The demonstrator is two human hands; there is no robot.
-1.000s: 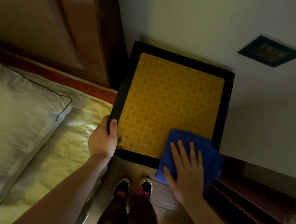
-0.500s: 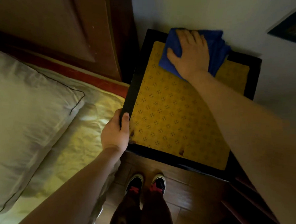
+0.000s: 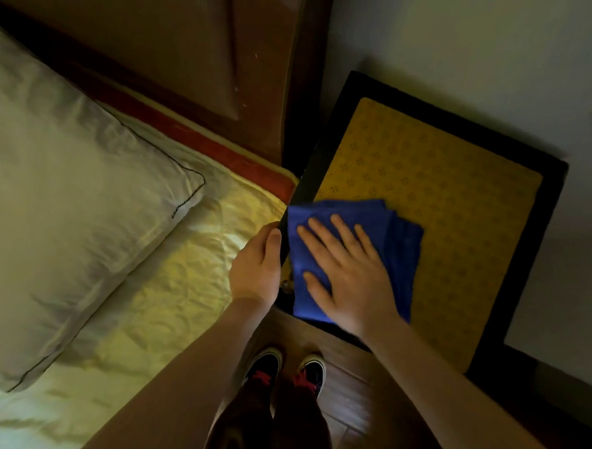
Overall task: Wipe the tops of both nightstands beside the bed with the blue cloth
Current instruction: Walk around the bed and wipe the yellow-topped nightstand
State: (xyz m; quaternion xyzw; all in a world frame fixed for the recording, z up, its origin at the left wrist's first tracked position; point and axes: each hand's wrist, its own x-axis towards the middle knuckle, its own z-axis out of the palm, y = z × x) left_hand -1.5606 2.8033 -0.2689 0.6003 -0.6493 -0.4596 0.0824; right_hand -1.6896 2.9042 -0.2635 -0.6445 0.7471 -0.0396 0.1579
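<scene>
A nightstand with a yellow patterned top and a black frame stands between the bed and the wall. The folded blue cloth lies on its near left corner. My right hand presses flat on the cloth, fingers spread and pointing toward the bed. My left hand grips the nightstand's black left edge, thumb on top. Only this one nightstand is in view.
To the left, the bed has a pale sheet and a white pillow, with a wooden headboard behind. A white wall runs behind the nightstand. My shoes stand on the wooden floor.
My right hand has swept the cloth from the near right corner to the far edge, then back to the near left corner. My left hand stays on the left edge.
</scene>
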